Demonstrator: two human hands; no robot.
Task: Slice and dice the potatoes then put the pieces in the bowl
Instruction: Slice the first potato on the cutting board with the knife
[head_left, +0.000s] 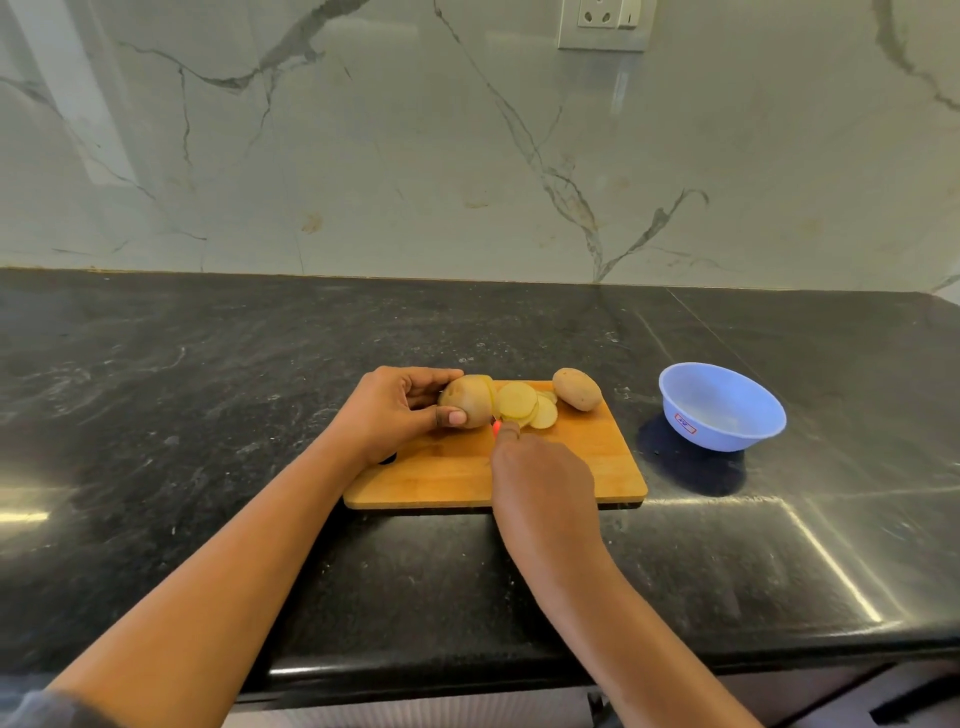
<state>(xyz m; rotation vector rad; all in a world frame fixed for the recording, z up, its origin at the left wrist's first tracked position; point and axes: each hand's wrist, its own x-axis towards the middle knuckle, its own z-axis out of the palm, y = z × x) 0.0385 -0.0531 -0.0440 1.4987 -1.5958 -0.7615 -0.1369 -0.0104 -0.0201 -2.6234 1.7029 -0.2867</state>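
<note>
While the left hand (395, 410) is gripping the half-cut potato (465, 408) at eleven o'clock on the cutting board (587, 462), thumb pressing the near side and fingers curling over the far side, the right hand (543, 480) is reaching in from six o'clock with its back facing the camera; its fingers are curling round a knife (496, 427), of which only an orange bit is showing beside the forefinger, right at the potato's cut face; the blade is proving too thin to make out; pale round slices (524, 406) are lying overlapped at the board's twelve o'clock, leaning against the cut end; a whole potato (576, 388) is resting in its skin at one o'clock, at the far right corner, just beside the slices; the blue bowl (722, 434) is sitting upright at the board's three o'clock, apart from it, on the black countertop (208, 389), and is showing a small red label on its wall; a marble wall (363, 156) is rising behind at twelve o'clock.
</note>
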